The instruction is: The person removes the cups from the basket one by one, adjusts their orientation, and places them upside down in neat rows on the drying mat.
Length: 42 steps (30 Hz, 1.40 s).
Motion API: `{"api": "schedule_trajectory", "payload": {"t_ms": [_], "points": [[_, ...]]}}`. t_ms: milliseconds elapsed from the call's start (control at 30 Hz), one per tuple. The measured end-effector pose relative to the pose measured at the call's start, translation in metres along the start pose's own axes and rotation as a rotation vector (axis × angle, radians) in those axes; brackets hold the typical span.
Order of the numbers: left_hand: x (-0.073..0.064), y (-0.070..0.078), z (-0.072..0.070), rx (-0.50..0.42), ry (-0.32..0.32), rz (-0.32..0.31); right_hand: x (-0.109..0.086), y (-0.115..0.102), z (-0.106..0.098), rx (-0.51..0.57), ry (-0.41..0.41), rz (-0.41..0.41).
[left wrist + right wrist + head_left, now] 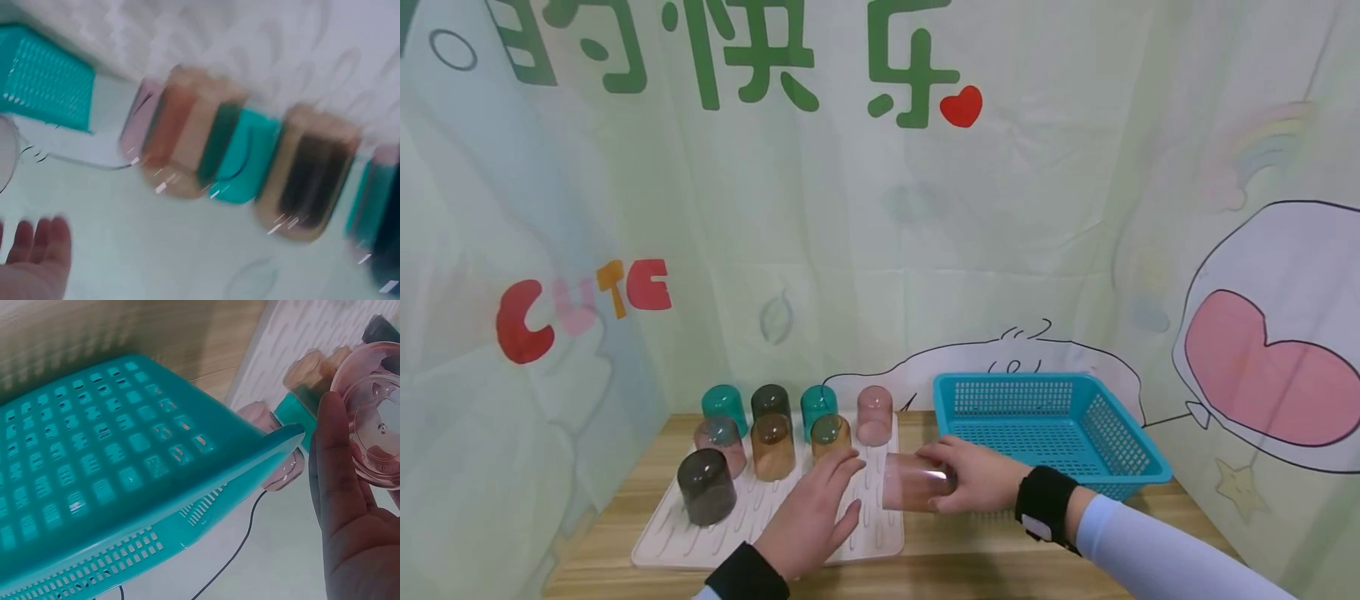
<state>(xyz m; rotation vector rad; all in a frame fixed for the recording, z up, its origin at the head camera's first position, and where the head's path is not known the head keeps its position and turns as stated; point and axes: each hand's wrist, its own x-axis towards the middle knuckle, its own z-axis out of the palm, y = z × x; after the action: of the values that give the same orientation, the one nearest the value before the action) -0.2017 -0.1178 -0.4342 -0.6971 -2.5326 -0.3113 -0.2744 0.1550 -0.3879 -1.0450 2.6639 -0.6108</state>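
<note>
A pink see-through cup (910,483) lies sideways in the air, its mouth toward the left. My right hand (981,475) grips it round the base; in the right wrist view the cup's round bottom (378,428) faces the camera. To its left, my left hand (812,517) reaches over the white drying tray (880,542), fingers loosely extended and holding nothing. On the tray several coloured cups stand upside down: a dark grey one (706,487) at front left, amber ones (772,450), teal ones (724,406) and a pink one (875,417) at back right.
A blue plastic basket (1127,442) with perforated walls stands right of the tray, just behind my right hand. Both sit on a wooden table (970,558). A printed curtain (1022,250) hangs close behind them.
</note>
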Motion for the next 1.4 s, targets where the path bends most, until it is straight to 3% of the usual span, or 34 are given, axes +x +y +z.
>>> {"api": "schedule_trajectory", "payload": {"t_ms": [67, 133, 300, 433, 533, 700, 900, 1200, 1400], "points": [[0.009, 0.008, -0.006, 0.021, 0.056, 0.079, 0.000, 0.000, 0.001, 0.004, -0.003, -0.009], [0.017, 0.015, -0.010, 0.043, 0.069, 0.171, 0.000, 0.000, 0.002, 0.005, -0.005, -0.026], [0.028, 0.028, -0.007, 0.136, -0.004, 0.363, -0.001, -0.004, 0.004, -0.018, 0.002, -0.075], [0.030, 0.032, 0.000, 0.170, -0.048, 0.416, -0.001, -0.007, 0.006, 0.014, -0.007, -0.087], [0.030, 0.034, 0.005, 0.210, -0.032, 0.428, -0.002, -0.008, 0.006, 0.019, -0.014, -0.094], [0.030, 0.036, 0.011, 0.251, 0.004, 0.407, -0.001, -0.009, 0.006, 0.000, -0.014, -0.093], [0.027, 0.036, 0.011, 0.200, -0.018, 0.343, -0.001, -0.011, 0.008, -0.004, -0.025, -0.062], [0.018, 0.027, 0.017, 0.004, -0.082, 0.162, -0.001, -0.010, 0.009, 0.095, -0.007, -0.070], [0.011, 0.021, 0.023, -0.171, -0.043, 0.045, 0.001, -0.005, 0.014, 0.152, 0.014, -0.090]]}}
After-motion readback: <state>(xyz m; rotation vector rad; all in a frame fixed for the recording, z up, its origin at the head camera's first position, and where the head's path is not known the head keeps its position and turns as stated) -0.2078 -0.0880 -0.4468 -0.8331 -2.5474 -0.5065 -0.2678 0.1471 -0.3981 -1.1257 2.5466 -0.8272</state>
